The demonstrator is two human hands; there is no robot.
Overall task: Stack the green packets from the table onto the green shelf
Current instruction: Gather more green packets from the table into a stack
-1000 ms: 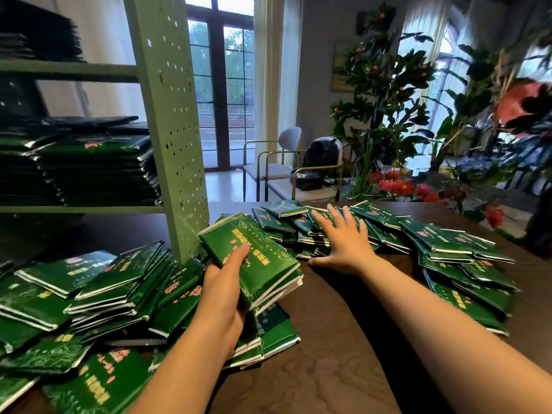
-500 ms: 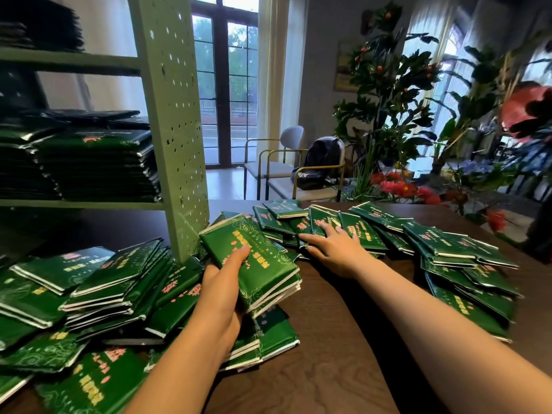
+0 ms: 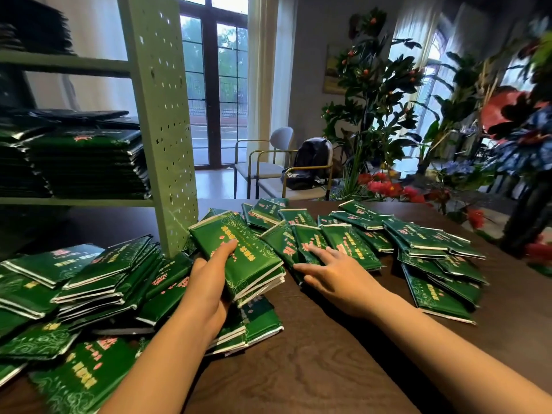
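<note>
My left hand [image 3: 209, 282] has its fingers wrapped around a small stack of green packets [image 3: 239, 255], thumb lying flat across the top cover and the rest curled under, so the bundle sits tilted above the heap below it. My right hand [image 3: 337, 276] is spread open, fingers [image 3: 316, 252] splayed and resting on the loose packets [image 3: 310, 240] just beside that bundle, pressing on them without closing around any. The dark wooden table [image 3: 313, 363] fills the lower view and carries everything. On its left stands the green shelf [image 3: 161, 121], with its perforated upright post near my left hand and a tall stack of packets already on the shelf [image 3: 89, 162] on the board behind it. A big untidy pile of packets [image 3: 89, 282] spreads across the table's left side, in front of the shelf and under my left forearm. A second scatter of packets [image 3: 424, 246] fans out to the right of my right hand. Beyond the table's far edge stand two chairs [image 3: 268, 171], one holding a dark backpack [image 3: 307, 162], with leafy plants and red flowers [image 3: 385, 186] to the right.
</note>
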